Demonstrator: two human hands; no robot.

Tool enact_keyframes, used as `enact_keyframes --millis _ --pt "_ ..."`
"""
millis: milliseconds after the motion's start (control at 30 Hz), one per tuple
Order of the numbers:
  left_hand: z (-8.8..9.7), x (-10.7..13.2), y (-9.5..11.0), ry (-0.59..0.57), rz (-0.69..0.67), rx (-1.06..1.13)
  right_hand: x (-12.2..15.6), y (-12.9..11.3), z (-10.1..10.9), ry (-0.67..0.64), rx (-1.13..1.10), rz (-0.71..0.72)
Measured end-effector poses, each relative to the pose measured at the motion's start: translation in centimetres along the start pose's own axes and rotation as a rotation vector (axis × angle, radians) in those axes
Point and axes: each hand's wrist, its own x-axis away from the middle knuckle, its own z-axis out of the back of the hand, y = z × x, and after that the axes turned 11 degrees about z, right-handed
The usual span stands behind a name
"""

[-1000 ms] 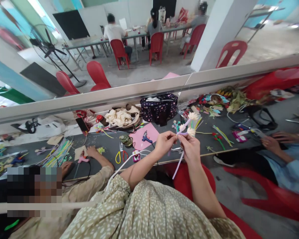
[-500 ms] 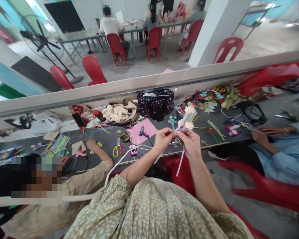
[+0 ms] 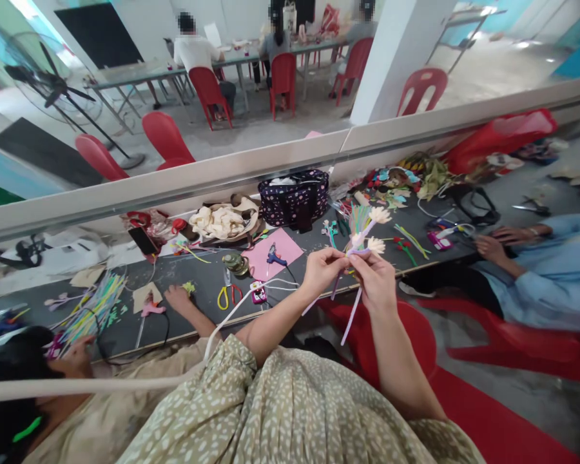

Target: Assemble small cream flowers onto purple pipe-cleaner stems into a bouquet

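Observation:
Close above the table's near edge, my left hand [image 3: 323,270] and my right hand [image 3: 376,283] meet, each with its fingers pinched. Between them is a craft flower [image 3: 377,216] with pale cream blooms and lilac fuzzy stems. The stem ends [image 3: 350,317] hang below my hands, apart from one another. My fingertips hide the spot where the stems join. To the left of my left hand, a blue glue gun [image 3: 276,258] rests on a pink sheet [image 3: 292,243]. Scissors [image 3: 229,296] with yellow and red handles lie nearer the edge.
A white cable [image 3: 232,316] crosses before my left forearm. At left, a co-worker's hand [image 3: 176,299] is near a pink glue gun [image 3: 152,307] and loose coloured stems [image 3: 96,303]. Another person in a blue sleeve [image 3: 555,258] sits at right. A dark patterned bag [image 3: 292,203] stands against the ledge.
The view has shifted, so the background sits further left. My hands keep hold of the flower, its blooms now tilted slightly more to the right. The left co-worker's head has lowered.

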Motion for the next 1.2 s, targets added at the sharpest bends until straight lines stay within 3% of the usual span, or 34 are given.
enact_keyframes --millis 267,533,667,933,1067,1200 --pt "2.1 1.9 -0.2 -0.004 -0.016 0.046 1.3 0.9 -1.4 -0.057 -0.045 -0.046" --pt "2.2 3.6 -0.6 0.015 0.070 0.145 2.5 1.7 -1.0 -0.092 -0.010 -0.043" --pt "2.4 4.4 -0.5 -0.025 0.140 0.216 3.3 1.6 -1.2 -0.107 -0.040 -0.015" --pt "3.5 5.5 -1.5 -0.084 0.173 0.227 4.0 2.4 -0.5 -0.189 -0.187 -0.252" --pt "4.4 5.5 -2.1 -0.148 0.245 0.252 4.4 2.6 -1.0 -0.194 -0.183 -0.237" --pt "5.4 5.5 -1.5 -0.189 0.282 0.273 5.0 2.7 -2.6 -0.124 -0.162 -0.185"
